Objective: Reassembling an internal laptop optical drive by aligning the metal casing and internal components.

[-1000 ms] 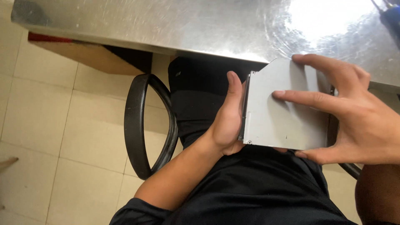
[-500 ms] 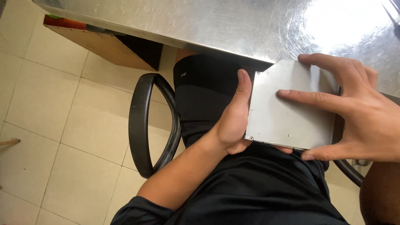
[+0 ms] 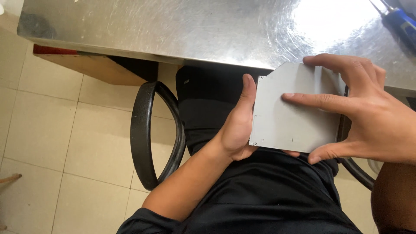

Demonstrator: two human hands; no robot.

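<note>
A flat grey metal drive casing (image 3: 286, 121), thin and roughly square with one cut corner, is held over my lap. My left hand (image 3: 236, 125) grips its left edge, thumb up along the side, fingers hidden underneath. My right hand (image 3: 368, 117) clasps the right side, with the index finger lying across the top face and the thumb under the lower edge. The casing's underside is hidden.
A scratched steel table (image 3: 173, 30) lies just ahead, with a blue-handled tool (image 3: 403, 24) at its far right. A black chair armrest loop (image 3: 145, 134) curves at my left. A wooden shelf (image 3: 91, 65) sits under the table above a tiled floor (image 3: 65, 143).
The casing and both hands keep the same grip. The view has shifted slightly, and my left thumb now lies straighter along the casing's edge.
</note>
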